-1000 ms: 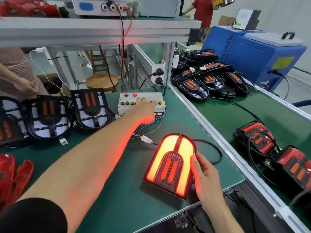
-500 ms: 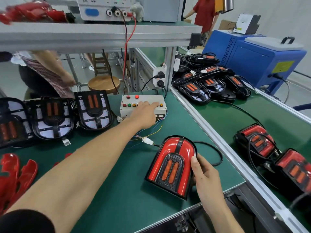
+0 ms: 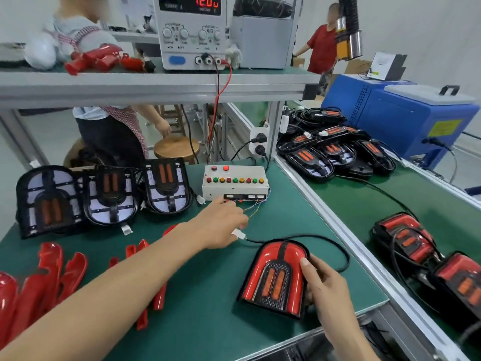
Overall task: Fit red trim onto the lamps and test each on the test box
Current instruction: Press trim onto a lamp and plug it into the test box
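Trimmed lamp (image 3: 276, 278), unlit, near tabletop's front right corner. Right hand (image 3: 325, 285) grips its right edge, fingers curled. Left hand (image 3: 221, 225) pinches white connector (image 3: 239, 234) before test box (image 3: 235, 182). Likely unplugging: pull connector body straight, not wires; steady lamp.

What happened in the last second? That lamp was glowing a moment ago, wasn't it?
Yes. The lamp glowed bright a second ago and is now dark. The left hand came off the test box buttons, drew back toward the person, and now pinches the white connector on the lamp's cable. The right hand still steadies the lamp, which hasn't moved.
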Action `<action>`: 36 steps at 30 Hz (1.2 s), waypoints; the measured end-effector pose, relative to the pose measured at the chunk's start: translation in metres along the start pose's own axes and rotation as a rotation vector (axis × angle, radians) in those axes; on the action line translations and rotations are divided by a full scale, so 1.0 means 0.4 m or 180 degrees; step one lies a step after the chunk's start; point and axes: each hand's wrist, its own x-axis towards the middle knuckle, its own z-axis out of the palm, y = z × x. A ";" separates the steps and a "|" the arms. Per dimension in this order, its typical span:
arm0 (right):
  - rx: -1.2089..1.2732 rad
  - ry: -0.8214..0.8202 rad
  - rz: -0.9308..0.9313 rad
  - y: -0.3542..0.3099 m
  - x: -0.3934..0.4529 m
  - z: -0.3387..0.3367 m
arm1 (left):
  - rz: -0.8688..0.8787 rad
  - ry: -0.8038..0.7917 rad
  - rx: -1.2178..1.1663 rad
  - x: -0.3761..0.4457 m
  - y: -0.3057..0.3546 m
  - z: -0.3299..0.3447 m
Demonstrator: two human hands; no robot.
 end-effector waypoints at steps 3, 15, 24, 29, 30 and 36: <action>-0.0198 -0.0137 -0.0088 -0.011 0.003 -0.005 | -0.0089 0.0075 -0.0033 -0.006 -0.004 0.004; -0.3482 -0.0478 -0.2039 -0.200 0.104 0.093 | 0.0046 0.0755 -0.0809 -0.034 0.008 -0.031; -0.3936 -0.1191 -0.3551 -0.241 0.157 0.189 | 0.0362 0.0691 -0.0946 -0.071 -0.007 -0.067; -0.3955 -0.1697 -0.3570 -0.247 0.160 0.174 | 0.0469 0.0504 -0.0241 -0.063 0.002 -0.073; -0.3899 -0.1784 -0.3586 -0.250 0.161 0.175 | 0.0485 0.0451 -0.0154 -0.060 0.007 -0.076; -0.3665 -0.2249 -0.3619 -0.263 0.161 0.172 | 0.0559 0.0229 -0.0143 -0.068 0.016 -0.076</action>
